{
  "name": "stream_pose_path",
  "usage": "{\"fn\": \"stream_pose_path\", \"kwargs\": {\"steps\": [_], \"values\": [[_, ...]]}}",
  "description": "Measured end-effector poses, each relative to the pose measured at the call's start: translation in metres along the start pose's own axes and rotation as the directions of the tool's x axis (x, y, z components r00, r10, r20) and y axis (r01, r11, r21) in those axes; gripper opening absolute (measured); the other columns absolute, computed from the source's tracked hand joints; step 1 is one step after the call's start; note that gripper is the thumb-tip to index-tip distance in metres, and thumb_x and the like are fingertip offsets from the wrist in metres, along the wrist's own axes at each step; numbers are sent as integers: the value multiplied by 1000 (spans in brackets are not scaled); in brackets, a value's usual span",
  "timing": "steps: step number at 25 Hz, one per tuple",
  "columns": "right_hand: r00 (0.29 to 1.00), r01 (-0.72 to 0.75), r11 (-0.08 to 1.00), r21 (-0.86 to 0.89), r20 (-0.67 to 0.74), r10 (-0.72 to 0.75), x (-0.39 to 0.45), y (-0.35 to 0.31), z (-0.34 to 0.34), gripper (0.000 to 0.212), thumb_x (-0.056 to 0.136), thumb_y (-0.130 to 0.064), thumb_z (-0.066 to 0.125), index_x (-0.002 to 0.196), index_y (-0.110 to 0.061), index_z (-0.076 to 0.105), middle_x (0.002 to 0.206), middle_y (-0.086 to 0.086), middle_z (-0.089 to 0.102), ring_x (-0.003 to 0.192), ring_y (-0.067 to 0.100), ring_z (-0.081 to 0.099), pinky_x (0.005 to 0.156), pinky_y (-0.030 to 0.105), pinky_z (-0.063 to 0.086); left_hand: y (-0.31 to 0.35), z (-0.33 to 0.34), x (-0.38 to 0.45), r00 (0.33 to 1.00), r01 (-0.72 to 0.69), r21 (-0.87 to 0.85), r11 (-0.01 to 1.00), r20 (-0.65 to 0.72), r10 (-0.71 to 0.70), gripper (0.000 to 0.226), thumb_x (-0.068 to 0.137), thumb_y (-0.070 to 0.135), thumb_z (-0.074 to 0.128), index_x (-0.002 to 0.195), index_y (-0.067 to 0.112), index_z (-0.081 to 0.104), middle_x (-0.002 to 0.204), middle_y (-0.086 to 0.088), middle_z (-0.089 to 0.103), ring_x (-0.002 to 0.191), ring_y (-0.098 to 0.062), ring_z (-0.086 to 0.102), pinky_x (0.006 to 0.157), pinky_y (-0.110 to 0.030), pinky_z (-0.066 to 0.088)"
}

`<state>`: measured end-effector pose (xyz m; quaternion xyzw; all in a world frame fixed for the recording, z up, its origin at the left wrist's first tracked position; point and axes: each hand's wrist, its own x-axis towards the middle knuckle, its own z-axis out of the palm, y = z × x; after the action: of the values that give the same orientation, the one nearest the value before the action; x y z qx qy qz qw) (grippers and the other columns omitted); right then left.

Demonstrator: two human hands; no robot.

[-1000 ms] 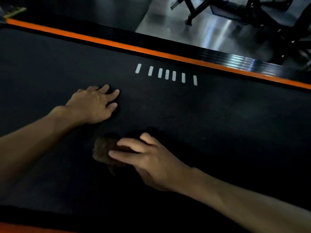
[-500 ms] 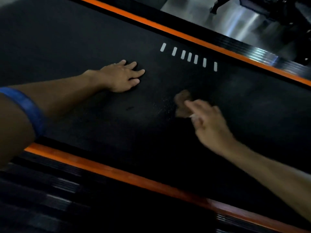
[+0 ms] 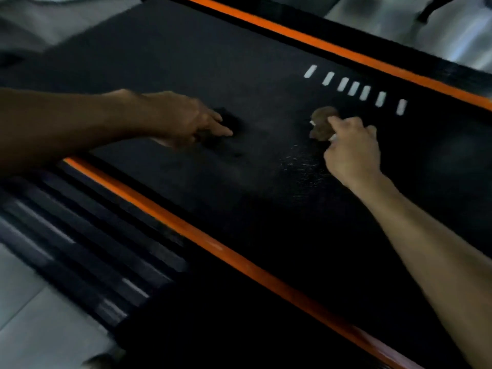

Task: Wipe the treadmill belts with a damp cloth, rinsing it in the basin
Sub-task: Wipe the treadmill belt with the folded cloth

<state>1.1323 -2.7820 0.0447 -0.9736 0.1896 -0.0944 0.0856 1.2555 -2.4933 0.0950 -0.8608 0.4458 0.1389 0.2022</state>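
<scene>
The black treadmill belt (image 3: 266,209) runs diagonally across the view between two orange side strips. My right hand (image 3: 351,150) grips a small brown cloth (image 3: 322,123) and holds it against the belt, just below a row of white dashes (image 3: 354,87). A patch of fine wet specks glints on the belt below the cloth. My left hand (image 3: 186,121) rests on the belt to the left with fingers stretched out and holds nothing.
The near orange strip (image 3: 186,227) borders a ribbed black side rail (image 3: 80,235) at lower left. The far orange strip (image 3: 346,53) runs along the top right. Pale floor (image 3: 40,328) lies beyond both sides. No basin is in view.
My right hand has carried the cloth up across the belt toward the white dashes. My left hand has shifted left and tilted; the view has swung to the right and back.
</scene>
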Motion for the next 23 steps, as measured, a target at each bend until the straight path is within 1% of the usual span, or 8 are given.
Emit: {"fn": "stream_pose_path", "kwargs": {"steps": [2, 5, 7, 11, 14, 17, 21, 23], "values": [[984, 181, 982, 63, -10, -180, -31, -52, 16, 53, 79, -13, 43, 131, -21, 51, 127, 12, 49, 108, 38, 49, 86, 43, 43, -6, 1, -9, 999, 50, 25, 998, 16, -51, 68, 97, 24, 50, 151, 43, 15, 161, 10, 15, 144, -17, 25, 108, -38, 38], [727, 642, 720, 263, 91, -681, -105, -116, 33, 64, 77, -10, 44, 139, -26, 49, 134, 4, 48, 103, 31, 45, 86, 39, 41, -12, 1, -2, 994, 110, 4, 994, 1, -110, 68, 95, 20, 52, 152, 38, 20, 160, 3, 22, 144, -19, 27, 110, -32, 30], [627, 732, 616, 292, 67, -776, -83, -113, 27, 68, 80, -4, 49, 143, -28, 46, 141, 2, 46, 105, 31, 44, 91, 39, 41, -15, 0, 2, 991, 133, -39, 990, -5, -134, 66, 94, 18, 53, 151, 38, 25, 158, 2, 27, 142, -20, 32, 109, -32, 29], [940, 341, 940, 17, -14, -341, 0, -28, 17, 62, 83, -6, 54, 142, -24, 47, 136, 10, 51, 106, 38, 48, 91, 42, 45, -21, 1, -4, 992, 112, -44, 993, -49, -114, 64, 93, 27, 55, 149, 42, 27, 155, 0, 35, 139, -23, 37, 112, -39, 33], [1000, 24, 1000, -3, 16, -24, 6, -11, 5, 56, 88, -10, 56, 142, -21, 44, 138, 12, 44, 114, 41, 44, 93, 46, 44, -24, 11, -24, 988, 136, -77, 988, -67, -141, 61, 94, 34, 54, 149, 43, 28, 154, -1, 37, 139, -23, 38, 112, -40, 33], [950, 309, 947, 93, 11, -311, -40, -90, 18, 56, 81, -9, 53, 135, -24, 51, 132, 10, 49, 105, 39, 48, 85, 40, 43, -27, 21, -43, 976, 213, -76, 974, -33, -216, 62, 95, 38, 52, 150, 42, 23, 156, 0, 32, 141, -23, 34, 113, -37, 31], [647, 691, 641, 334, 111, -754, -113, -155, 30, 56, 88, -6, 51, 138, -29, 54, 139, 0, 52, 99, 31, 47, 89, 40, 42, -35, 34, -66, 975, 207, -74, 976, -69, -212, 61, 92, 40, 55, 148, 39, 31, 150, 0, 40, 137, -22, 39, 109, -39, 37], [690, 673, 665, 325, 50, -722, -92, -142, 25, 54, 86, -8, 50, 134, -32, 59, 136, -4, 56, 94, 31, 50, 87, 43, 46, -43, 41, -77, 979, 169, -76, 983, -103, -177, 58, 91, 41, 56, 146, 35, 38, 144, -1, 46, 132, -24, 44, 104, -42, 42]]}}
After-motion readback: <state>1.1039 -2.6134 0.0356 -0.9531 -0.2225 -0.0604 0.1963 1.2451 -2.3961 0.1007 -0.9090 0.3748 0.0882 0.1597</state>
